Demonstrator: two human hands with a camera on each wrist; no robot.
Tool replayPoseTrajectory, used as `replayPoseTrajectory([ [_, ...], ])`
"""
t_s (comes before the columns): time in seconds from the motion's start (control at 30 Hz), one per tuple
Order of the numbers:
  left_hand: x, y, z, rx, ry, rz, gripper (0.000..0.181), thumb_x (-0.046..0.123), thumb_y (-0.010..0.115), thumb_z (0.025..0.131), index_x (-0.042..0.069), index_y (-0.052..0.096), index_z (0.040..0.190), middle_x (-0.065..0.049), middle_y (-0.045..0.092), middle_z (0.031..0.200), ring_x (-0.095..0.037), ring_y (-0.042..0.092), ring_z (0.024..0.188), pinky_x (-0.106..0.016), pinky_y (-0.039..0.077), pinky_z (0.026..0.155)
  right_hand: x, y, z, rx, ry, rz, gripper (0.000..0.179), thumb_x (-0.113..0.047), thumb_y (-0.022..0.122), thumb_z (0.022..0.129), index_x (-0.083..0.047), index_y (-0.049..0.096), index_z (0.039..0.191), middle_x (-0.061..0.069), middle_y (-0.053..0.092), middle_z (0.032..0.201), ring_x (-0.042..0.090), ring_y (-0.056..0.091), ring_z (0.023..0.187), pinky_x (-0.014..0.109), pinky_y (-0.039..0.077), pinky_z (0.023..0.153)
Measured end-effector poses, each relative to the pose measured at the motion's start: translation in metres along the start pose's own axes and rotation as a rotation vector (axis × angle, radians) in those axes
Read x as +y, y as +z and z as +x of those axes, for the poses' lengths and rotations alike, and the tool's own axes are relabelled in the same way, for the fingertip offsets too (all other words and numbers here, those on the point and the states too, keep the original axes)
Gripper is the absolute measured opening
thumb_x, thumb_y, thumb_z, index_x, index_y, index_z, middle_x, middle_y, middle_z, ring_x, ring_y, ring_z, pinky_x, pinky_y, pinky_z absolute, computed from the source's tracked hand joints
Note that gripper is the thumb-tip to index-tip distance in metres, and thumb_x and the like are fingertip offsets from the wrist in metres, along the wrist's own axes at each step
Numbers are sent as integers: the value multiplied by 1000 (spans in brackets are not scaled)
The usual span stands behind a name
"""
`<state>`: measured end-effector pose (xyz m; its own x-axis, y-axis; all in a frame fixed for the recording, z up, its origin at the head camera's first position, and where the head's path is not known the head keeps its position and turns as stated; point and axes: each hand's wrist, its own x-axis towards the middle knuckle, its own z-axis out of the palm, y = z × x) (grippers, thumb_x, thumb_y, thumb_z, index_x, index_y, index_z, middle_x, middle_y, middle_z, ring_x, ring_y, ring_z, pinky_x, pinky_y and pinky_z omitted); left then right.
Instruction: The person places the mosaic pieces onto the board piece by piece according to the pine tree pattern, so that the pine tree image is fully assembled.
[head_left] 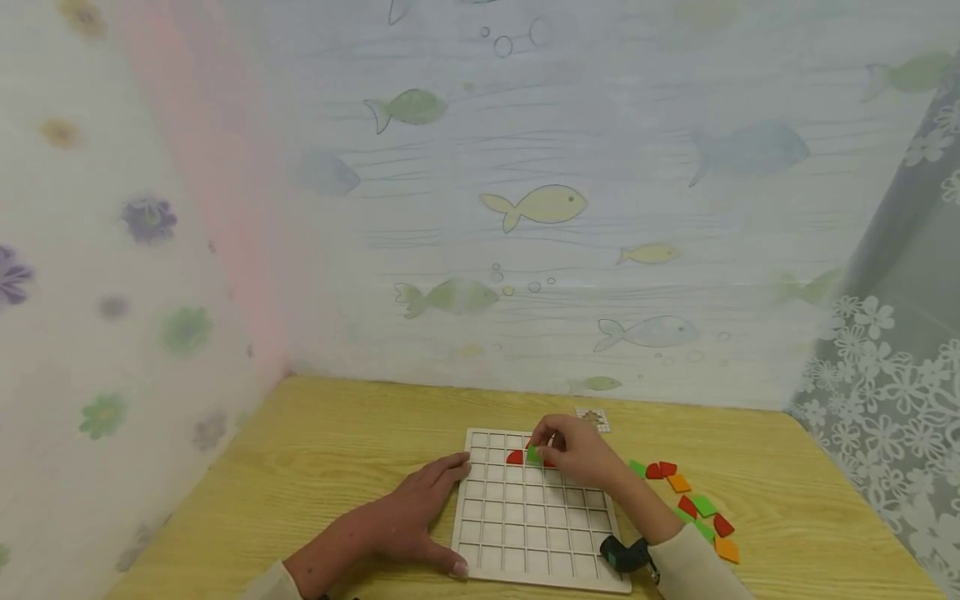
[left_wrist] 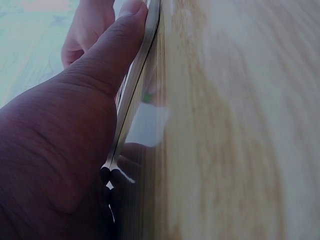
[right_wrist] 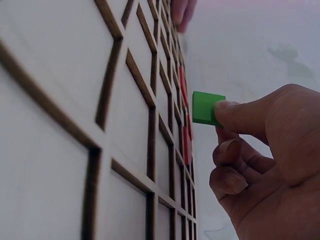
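A pale wooden grid board (head_left: 491, 512) with square cells lies on the table. My left hand (head_left: 408, 508) rests along its left edge, fingers toward the far end and thumb (left_wrist: 112, 55) by the near corner. Over the far part of the board, my right hand (head_left: 581, 454) pinches a green square tile (right_wrist: 206, 107) between thumb and fingers. The tile is held just off the grid in the right wrist view. Red tiles sit in cells close by, one a rounded piece (head_left: 515, 457) left of the green tile; others are partly hidden by the right hand.
Loose red, green and orange tiles (head_left: 678, 483) lie scattered on the table right of the board. A small printed card (head_left: 594, 419) lies beyond its far edge. A dark wrist device (head_left: 624, 553) overlaps the near right corner. Fish-patterned fabric (head_left: 536, 292) hangs behind the table.
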<state>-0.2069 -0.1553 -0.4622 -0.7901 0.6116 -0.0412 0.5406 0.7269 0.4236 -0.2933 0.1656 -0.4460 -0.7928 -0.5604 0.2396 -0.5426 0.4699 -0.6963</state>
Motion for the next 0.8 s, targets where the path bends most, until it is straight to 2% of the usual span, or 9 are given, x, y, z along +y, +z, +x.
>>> replayPoseTrajectory([
  [0.4,1,-1,0,-5,-15,4,130,88,71,75,17,18,171,-1,11,178,-29,21,160,-58,32,123,1,2,0,-8,1,-19,11,-1,69,101,-10,74,103,2,69,96,9,54,65,27,47,61],
  [0.8,1,-1,0,-4,-13,-5,129,87,72,76,16,20,170,-2,12,177,-28,21,160,-58,31,123,7,3,-1,12,-30,-94,18,2,71,98,-12,79,105,5,65,101,8,54,72,27,49,65],
])
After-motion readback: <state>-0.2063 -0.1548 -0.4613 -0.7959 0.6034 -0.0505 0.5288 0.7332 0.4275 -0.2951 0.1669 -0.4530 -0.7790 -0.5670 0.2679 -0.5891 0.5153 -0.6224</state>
